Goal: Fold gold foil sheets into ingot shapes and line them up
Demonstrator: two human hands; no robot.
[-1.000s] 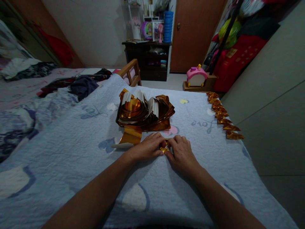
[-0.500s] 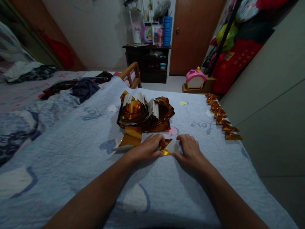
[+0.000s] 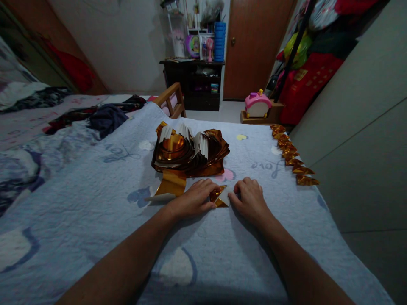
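Observation:
A small sheet of gold foil paper [image 3: 224,195], partly folded with its pale back showing, lies on the bed cover in front of me. My left hand [image 3: 197,197] closes over its left side, thumb and fingers pinching it. At its right edge, my right hand [image 3: 249,198] has its fingers curled and the thumb against the paper. Beyond my left hand lies a loose gold sheet [image 3: 171,183], bent up. Behind that sits a thick stack of gold foil paper [image 3: 190,154], its leaves curled over.
A row of folded gold pieces [image 3: 288,154] runs along the right edge of the pale blue bed cover [image 3: 95,203]. Dark clothes [image 3: 108,118] lie at the left. A pink toy [image 3: 257,105] stands beyond the far edge, before a wooden door [image 3: 254,51].
My right thumb has moved up and the fingers have drawn closer to the paper. Less of its pale side shows at the right. My left hand stays on its left side.

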